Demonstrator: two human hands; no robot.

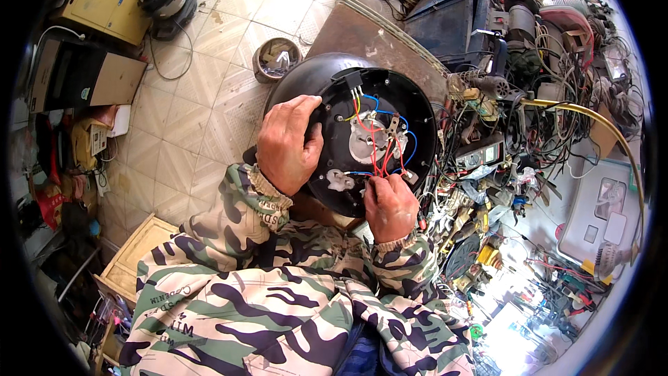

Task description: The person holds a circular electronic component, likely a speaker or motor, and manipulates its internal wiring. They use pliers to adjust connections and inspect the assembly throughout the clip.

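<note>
An upturned black round appliance [327, 182] sits in front of me, its underside exposed. A grey metal plate [363, 141] lies at the middle of that underside, with red, blue and yellow wires around it. My left hand [289, 143] rests on the appliance's left rim, thumb apart from the fingers. Low on the right of the underside, my right hand [391, 205] is closed in a pinch on the red wires [378, 163], the fingertips partly hidden. A black connector [353, 82] with several wires shows at the top of the underside.
A cluttered bench with tangled cables, a multimeter [480, 157] and a yellow hose [612, 122] runs along the right. A bucket [277, 59] stands on the tiled floor beyond the appliance. To the left are a wooden drawer [136, 254] and a cooker-like pot [163, 0].
</note>
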